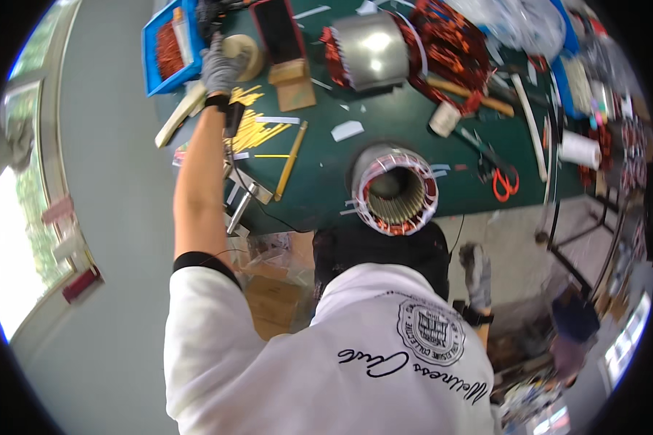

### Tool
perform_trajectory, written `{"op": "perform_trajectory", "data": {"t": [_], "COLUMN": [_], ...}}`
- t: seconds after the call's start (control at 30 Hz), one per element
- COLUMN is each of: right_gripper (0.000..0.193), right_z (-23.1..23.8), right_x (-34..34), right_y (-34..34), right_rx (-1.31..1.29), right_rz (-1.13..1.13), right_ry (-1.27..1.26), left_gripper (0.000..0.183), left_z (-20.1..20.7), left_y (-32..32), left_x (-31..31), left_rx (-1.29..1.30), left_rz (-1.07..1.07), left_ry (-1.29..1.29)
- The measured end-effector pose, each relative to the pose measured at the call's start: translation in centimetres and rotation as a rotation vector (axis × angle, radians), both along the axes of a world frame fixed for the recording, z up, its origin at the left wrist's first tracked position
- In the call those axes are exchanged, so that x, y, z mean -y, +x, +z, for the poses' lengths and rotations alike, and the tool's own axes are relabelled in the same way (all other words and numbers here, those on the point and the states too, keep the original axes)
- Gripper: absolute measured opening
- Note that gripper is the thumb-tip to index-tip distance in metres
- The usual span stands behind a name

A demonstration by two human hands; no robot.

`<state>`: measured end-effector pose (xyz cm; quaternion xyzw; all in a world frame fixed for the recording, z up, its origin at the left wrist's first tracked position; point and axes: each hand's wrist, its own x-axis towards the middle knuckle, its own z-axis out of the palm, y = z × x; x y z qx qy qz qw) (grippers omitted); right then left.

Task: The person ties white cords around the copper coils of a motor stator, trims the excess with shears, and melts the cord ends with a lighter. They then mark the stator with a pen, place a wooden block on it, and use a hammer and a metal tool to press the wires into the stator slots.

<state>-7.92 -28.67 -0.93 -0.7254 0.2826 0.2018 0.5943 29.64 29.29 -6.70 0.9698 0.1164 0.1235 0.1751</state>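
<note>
My left hand [223,70], in a grey glove, reaches to the far left of the green table. Its fingers stretch toward a black object [209,16] whose kind I cannot make out; whether they touch is unclear. Beside that hand is a round tan roll [248,56]. My right hand [477,270], gloved too, hangs low beyond the table's near edge, fingers loosely bent and nothing visible in them. At the near edge, in front of me, stands a motor stator [396,192], its open bore facing me, with white lacing round the copper windings.
A blue bin [149,61] with reddish-brown pieces sits far left. Yellow strips [257,130] lie near my left forearm. Behind are a phone [277,30], a wooden block [292,83] and another stator [370,51] with loose windings. Red-handled scissors [504,183] and a hammer [479,96] lie right.
</note>
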Motion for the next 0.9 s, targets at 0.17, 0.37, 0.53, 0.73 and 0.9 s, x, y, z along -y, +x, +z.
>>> {"op": "perform_trajectory", "data": {"t": [0.17, 0.37, 0.53, 0.73, 0.9], "right_gripper": [0.032, 0.028, 0.017, 0.017, 0.015], "right_z": [-2.4, -9.2, -7.8, -9.6, -11.1], "right_x": [1.2, 7.2, 6.5, 8.1, 10.3], "right_y": [1.6, 0.6, 5.7, 7.1, 6.5], "right_rx": [-0.098, -0.119, -0.054, 0.046, 0.039], "right_rz": [-0.156, 0.088, 0.174, 0.303, 0.327], "right_ry": [0.151, -0.045, 0.125, 0.06, 0.113], "left_gripper": [0.069, 0.057, 0.076, 0.065, 0.061], "left_z": [4.4, 18.8, 24.1, 17.8, 15.8], "left_y": [-6.3, -20.5, -29.6, -27.2, -26.1], "left_x": [4.6, 16.0, 25.3, 32.9, 34.2], "left_rx": [0.088, 0.105, 0.083, -0.024, -0.294], "left_rz": [0.041, 0.117, 0.017, -0.132, -0.046], "left_ry": [-0.356, -0.551, -0.551, -0.195, -0.018]}}
